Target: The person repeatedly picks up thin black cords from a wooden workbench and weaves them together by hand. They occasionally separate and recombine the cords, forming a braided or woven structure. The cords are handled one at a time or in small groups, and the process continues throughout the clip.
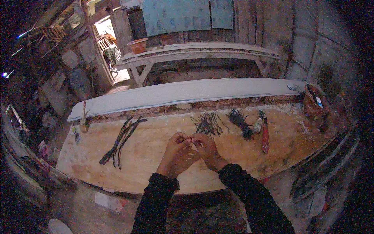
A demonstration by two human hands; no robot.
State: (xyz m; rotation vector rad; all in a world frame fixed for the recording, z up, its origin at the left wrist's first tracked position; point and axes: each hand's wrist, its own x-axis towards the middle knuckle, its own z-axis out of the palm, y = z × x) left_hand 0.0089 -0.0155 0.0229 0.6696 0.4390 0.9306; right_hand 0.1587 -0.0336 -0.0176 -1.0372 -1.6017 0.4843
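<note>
Above the middle of a wooden tabletop [156, 171], both of my hands meet fingertip to fingertip. My left hand [175, 154] is closed in a pinch, and so is my right hand [209, 150]; whatever is between the fingers is too small to make out. Just beyond them lies a loose tangle of thin dark strands [210, 124]. To its right sit a tied dark bundle of strands [240, 123], a small pale bottle-like item [258, 122] and a long red object [265, 136]. Several long dark flat strips [120, 141] lie left of my hands.
A pale raised ledge [187, 93] runs along the table's far side. At the right end stands a brown container [314, 102] with things in it. A small upright holder [84, 123] is at the far left. Farther back, an orange pot [138, 46] rests on a long bench [202, 50].
</note>
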